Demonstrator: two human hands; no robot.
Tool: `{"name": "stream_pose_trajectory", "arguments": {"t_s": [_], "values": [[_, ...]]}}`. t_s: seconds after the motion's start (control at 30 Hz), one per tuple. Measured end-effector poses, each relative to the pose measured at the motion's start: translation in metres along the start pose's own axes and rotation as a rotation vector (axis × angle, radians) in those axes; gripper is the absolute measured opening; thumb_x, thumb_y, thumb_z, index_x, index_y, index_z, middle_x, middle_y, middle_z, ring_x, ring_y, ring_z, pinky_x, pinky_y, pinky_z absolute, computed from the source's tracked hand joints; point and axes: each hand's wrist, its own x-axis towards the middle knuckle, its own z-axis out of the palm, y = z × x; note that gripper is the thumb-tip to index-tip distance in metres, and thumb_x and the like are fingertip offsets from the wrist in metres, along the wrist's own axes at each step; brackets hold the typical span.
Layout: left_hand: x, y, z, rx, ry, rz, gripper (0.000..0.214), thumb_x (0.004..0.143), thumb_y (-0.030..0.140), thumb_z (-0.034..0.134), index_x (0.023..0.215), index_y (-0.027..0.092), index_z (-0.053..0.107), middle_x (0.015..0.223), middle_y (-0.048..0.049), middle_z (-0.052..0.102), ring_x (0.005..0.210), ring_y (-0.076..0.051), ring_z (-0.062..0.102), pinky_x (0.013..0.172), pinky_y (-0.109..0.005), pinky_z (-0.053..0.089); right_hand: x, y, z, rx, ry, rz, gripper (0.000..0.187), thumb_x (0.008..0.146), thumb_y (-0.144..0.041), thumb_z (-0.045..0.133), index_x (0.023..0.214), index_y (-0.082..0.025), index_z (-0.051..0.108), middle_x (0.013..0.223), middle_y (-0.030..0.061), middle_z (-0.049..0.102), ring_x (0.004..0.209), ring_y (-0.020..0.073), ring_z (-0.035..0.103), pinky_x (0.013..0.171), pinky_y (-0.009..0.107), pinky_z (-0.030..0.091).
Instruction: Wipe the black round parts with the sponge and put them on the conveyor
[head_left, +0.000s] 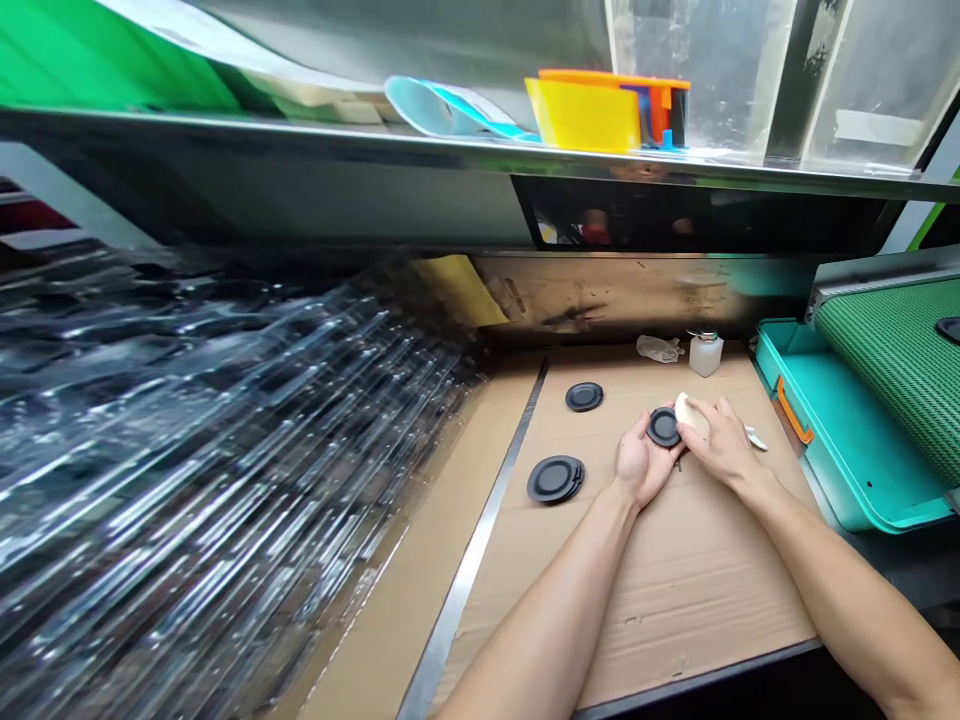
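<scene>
My left hand (641,460) cradles a black round rubber disc (664,427) in its fingers, palm up. My right hand (720,442) grips a white pad (688,412), possibly a sponge or cloth, and presses it against the disc's edge. On the cardboard work surface (675,590) lie a single black disc (584,396) and a small stack of black discs (555,479), both left of my hands. A small silver object (756,438) lies just right of my right hand.
A white plastic bottle (706,354) and a clear bag (658,348) stand at the back. A teal tray (847,460) and green ribbed mat (892,350) sit to the right. Stacked clear plastic trays (210,450) fill the left. A metal shelf (465,150) runs overhead.
</scene>
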Motion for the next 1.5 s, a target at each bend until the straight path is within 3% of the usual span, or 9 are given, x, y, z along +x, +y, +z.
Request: {"name": "stream_pose_trajectory", "arguments": {"t_s": [0.13,0.57,0.77,0.87,1.0,1.13,1.27,1.4,1.5], "values": [[0.001,0.001,-0.002,0.011,0.020,0.012,0.038,0.104,0.037,0.038,0.123,0.014,0.061,0.133,-0.0180,0.065,0.121,-0.028,0.065,0.104,-0.047,0.051,0.000,0.004,-0.011,0.125,-0.085,-0.051,0.036,0.080,-0.037,0.073,0.113,-0.024,0.066,0.107,0.0049,0.067,0.099,0.0224,0.062,0.085,0.032,0.045],[-0.003,-0.007,0.001,0.138,-0.037,-0.021,0.034,0.102,0.033,0.045,0.116,0.013,0.068,0.120,-0.0179,0.070,0.118,-0.030,0.066,0.108,-0.049,0.048,0.004,0.005,-0.027,0.318,-0.353,-0.058,0.022,0.088,-0.039,0.061,0.097,-0.022,0.072,0.094,-0.0004,0.073,0.083,0.0162,0.064,0.074,0.025,0.044],[0.004,-0.009,-0.003,0.114,-0.030,-0.005,0.036,0.104,0.033,0.040,0.113,0.011,0.067,0.117,-0.0180,0.071,0.116,-0.028,0.066,0.106,-0.047,0.051,0.000,-0.004,-0.013,0.166,-0.096,-0.010,0.029,0.094,-0.041,0.054,0.114,-0.024,0.066,0.102,0.0032,0.074,0.088,0.0205,0.067,0.080,0.029,0.045],[0.003,-0.007,-0.004,0.069,-0.017,-0.002,0.038,0.104,0.034,0.038,0.116,0.011,0.066,0.117,-0.0177,0.071,0.115,-0.028,0.067,0.105,-0.046,0.052,-0.001,-0.014,-0.004,0.077,-0.108,-0.034,0.026,0.097,-0.041,0.052,0.114,-0.026,0.063,0.099,0.0028,0.075,0.087,0.0217,0.068,0.078,0.029,0.044],[0.001,-0.005,-0.001,0.043,0.032,0.021,0.038,0.105,0.032,0.037,0.121,0.012,0.065,0.119,-0.0171,0.071,0.113,-0.027,0.068,0.104,-0.046,0.053,-0.001,-0.017,-0.001,-0.082,-0.055,0.128,0.027,0.100,-0.042,0.047,0.113,-0.023,0.060,0.099,0.0067,0.074,0.086,0.0247,0.068,0.073,0.030,0.042],[0.000,-0.003,0.001,0.022,0.030,-0.020,0.040,0.105,0.034,0.036,0.122,0.010,0.064,0.123,-0.0188,0.070,0.115,-0.027,0.068,0.105,-0.046,0.053,-0.005,-0.018,0.003,-0.096,-0.118,0.030,0.029,0.101,-0.045,0.048,0.118,-0.024,0.059,0.101,0.0063,0.074,0.090,0.0235,0.068,0.076,0.029,0.042],[-0.001,-0.001,0.002,0.001,0.068,-0.005,0.042,0.106,0.035,0.032,0.124,0.013,0.063,0.124,-0.0167,0.070,0.116,-0.026,0.067,0.105,-0.046,0.053,-0.005,-0.020,0.005,-0.177,-0.083,0.172,0.035,0.103,-0.050,0.040,0.119,-0.025,0.058,0.099,0.0078,0.075,0.088,0.0258,0.069,0.073,0.030,0.041],[0.000,0.000,0.001,0.001,0.050,-0.027,0.042,0.106,0.034,0.033,0.124,0.012,0.064,0.125,-0.0174,0.070,0.118,-0.026,0.067,0.107,-0.044,0.052,-0.003,-0.023,0.002,-0.174,-0.139,0.080,0.033,0.102,-0.047,0.044,0.124,-0.026,0.057,0.103,0.0072,0.075,0.091,0.0252,0.070,0.075,0.030,0.041],[0.001,-0.003,0.001,0.041,0.051,-0.012,0.041,0.106,0.034,0.035,0.121,0.012,0.065,0.122,-0.0167,0.071,0.119,-0.027,0.066,0.107,-0.047,0.051,-0.003,-0.024,-0.001,-0.228,-0.082,0.217,0.035,0.104,-0.049,0.040,0.123,-0.025,0.057,0.101,0.0089,0.075,0.090,0.0271,0.070,0.073,0.031,0.041]]}}
